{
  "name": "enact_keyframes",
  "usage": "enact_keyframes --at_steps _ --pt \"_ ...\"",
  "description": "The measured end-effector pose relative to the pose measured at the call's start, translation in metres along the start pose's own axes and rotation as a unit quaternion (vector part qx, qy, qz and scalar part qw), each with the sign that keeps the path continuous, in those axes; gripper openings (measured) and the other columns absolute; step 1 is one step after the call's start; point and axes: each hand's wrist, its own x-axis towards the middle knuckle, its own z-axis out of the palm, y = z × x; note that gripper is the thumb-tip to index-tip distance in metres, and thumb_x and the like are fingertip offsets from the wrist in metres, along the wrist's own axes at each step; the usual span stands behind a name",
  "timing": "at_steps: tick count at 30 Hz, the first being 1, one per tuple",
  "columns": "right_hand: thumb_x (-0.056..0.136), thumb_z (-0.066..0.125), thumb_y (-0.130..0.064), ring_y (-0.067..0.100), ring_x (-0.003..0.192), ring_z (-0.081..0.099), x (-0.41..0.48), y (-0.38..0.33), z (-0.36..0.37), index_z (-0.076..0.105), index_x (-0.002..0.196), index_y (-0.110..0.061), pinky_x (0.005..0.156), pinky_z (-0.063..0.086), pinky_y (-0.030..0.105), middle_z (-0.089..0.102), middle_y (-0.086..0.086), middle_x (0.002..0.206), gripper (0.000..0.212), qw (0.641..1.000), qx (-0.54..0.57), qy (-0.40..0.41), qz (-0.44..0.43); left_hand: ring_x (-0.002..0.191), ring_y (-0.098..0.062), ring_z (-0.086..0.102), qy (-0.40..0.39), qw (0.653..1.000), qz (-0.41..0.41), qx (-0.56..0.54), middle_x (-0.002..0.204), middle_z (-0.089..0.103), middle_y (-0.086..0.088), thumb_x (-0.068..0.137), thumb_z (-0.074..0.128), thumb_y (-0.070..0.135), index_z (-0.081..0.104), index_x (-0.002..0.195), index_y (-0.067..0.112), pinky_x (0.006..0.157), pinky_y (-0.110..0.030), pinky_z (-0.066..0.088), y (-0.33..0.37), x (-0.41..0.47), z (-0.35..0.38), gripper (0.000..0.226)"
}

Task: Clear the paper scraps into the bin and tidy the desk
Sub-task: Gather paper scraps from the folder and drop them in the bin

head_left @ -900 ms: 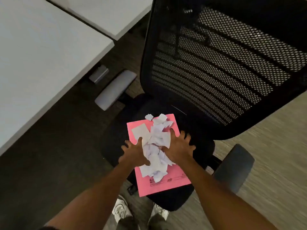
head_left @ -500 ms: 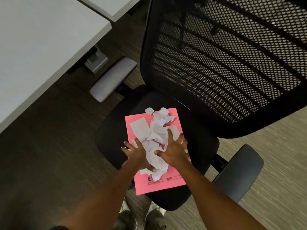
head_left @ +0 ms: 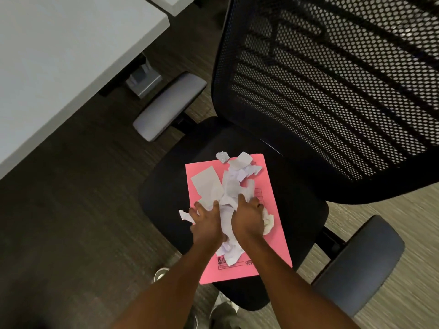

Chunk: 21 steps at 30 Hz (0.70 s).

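While both hands — left hand (head_left: 206,224), right hand (head_left: 247,220) — closed on the paper scraps (head_left: 229,198) heaped on the pink folder (head_left: 273,252), no bin showed — binning undone.

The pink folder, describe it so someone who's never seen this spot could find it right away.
Find the black office chair with the mesh back, beside the grey desk. On its seat lies the pink folder, flat, under a heap of white paper scraps. It is the only brightly coloured thing there.
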Motion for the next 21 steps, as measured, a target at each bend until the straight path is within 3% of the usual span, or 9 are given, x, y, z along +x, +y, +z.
enact_keyframes --at_steps 3,6,12,17,21 --pt "0.089 0.059 -0.026 0.032 0.110 0.058 -0.002 -0.001 0.001 0.045 0.128 -0.015 0.079 0.054 0.035 0.058 0.019 0.124 0.042 0.999 -0.028 0.022 -0.019 0.132 -0.040 0.030 0.079 0.997 0.013 -0.004 0.145 0.033 -0.016 0.074 0.079 0.030 0.035 0.139 0.028 0.097 -0.048 0.048 -0.006 -0.003 -0.004 0.078" --pt "0.091 0.059 -0.022 0.027 0.101 0.064 -0.004 0.002 -0.001 0.053 0.121 -0.011 0.077 0.054 0.032 0.065 0.014 0.117 0.032 0.997 -0.047 0.045 -0.048 0.119 -0.032 0.045 0.128 0.991 0.046 0.008 0.132 0.050 -0.011 0.082 0.072 0.025 0.050 0.128 0.025 0.089 -0.039 0.052 -0.008 -0.005 -0.003 0.050" --pt "0.090 0.061 -0.020 0.028 0.097 0.067 -0.009 0.012 -0.015 0.059 0.118 -0.008 0.078 0.054 0.033 0.067 0.012 0.115 0.031 0.995 -0.037 0.054 -0.072 0.103 -0.023 0.052 0.117 0.987 0.081 -0.076 0.115 0.062 -0.006 0.084 0.069 0.018 0.055 0.123 0.019 0.088 -0.033 0.051 -0.008 -0.006 0.001 0.041" --pt "0.078 0.072 -0.003 0.034 0.068 0.069 -0.021 0.020 -0.031 0.070 0.092 0.000 0.059 0.057 0.035 0.072 0.020 0.083 0.015 0.990 0.000 0.102 -0.098 0.090 -0.023 0.055 0.156 0.973 0.120 -0.118 0.100 0.067 -0.008 0.082 0.069 0.012 0.062 0.111 0.015 0.077 -0.034 0.055 -0.009 -0.012 0.001 0.030" --pt "0.071 0.078 0.002 0.035 0.062 0.069 -0.031 0.022 -0.041 0.071 0.090 0.002 0.053 0.056 0.036 0.072 0.020 0.076 0.020 0.984 0.023 0.139 -0.110 0.091 -0.022 0.057 0.176 0.963 0.140 -0.149 0.101 0.069 -0.007 0.082 0.070 0.013 0.064 0.109 0.015 0.081 -0.032 0.053 -0.006 -0.018 -0.005 0.028"
